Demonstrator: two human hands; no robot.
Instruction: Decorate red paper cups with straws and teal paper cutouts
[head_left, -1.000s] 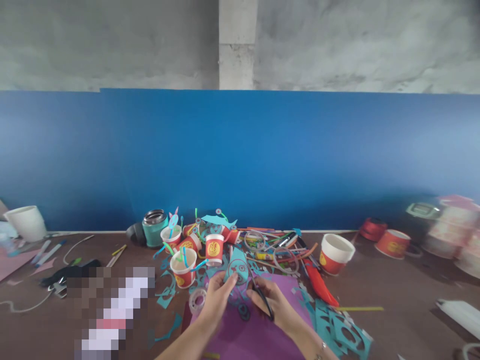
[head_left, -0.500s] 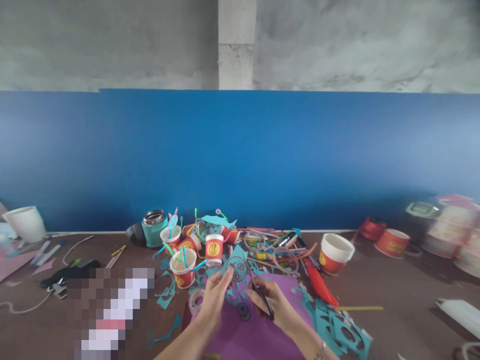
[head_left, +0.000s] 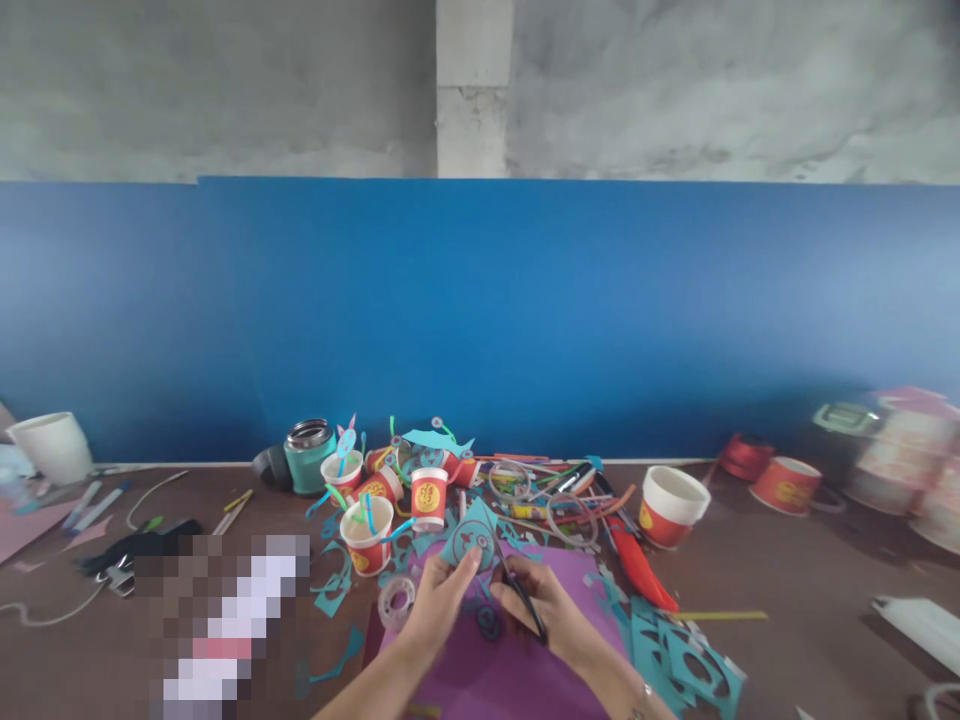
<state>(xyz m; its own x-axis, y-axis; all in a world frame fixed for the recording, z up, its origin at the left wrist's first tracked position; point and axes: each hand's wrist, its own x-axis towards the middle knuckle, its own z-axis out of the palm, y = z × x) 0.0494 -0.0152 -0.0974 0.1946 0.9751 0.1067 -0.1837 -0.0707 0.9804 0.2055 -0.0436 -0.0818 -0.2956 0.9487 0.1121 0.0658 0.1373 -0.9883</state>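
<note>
Between the thumb and fingers of my left hand (head_left: 442, 592) is a piece of blue paper (head_left: 466, 535) with a round face drawn on it. My right hand (head_left: 541, 598) is closed round the dark handles of a pair of scissors (head_left: 527, 600). The scissor blades point up and away, at the right edge of the drawn circle. Whether the blades are apart is too small to tell. Below both hands lies a purple sheet (head_left: 517, 680) with a small dark ring-like drawing on it. A roll of clear tape (head_left: 396, 600) rests beside my left wrist.
Red-and-white paper cups (head_left: 366, 545) with pipe cleaners stand behind my hands, near a teal thermos (head_left: 309, 465). Blue paper scraps (head_left: 690, 660) lie at the right, below a red pouch-like thing (head_left: 641, 570). Stacked cups (head_left: 673, 508) stand farther right. Markers (head_left: 101, 507) lie far left.
The blue paper has tilted and dropped slightly in my left hand, whose thumb now covers more of the drawn face. My right hand with the scissors has hardly moved.
</note>
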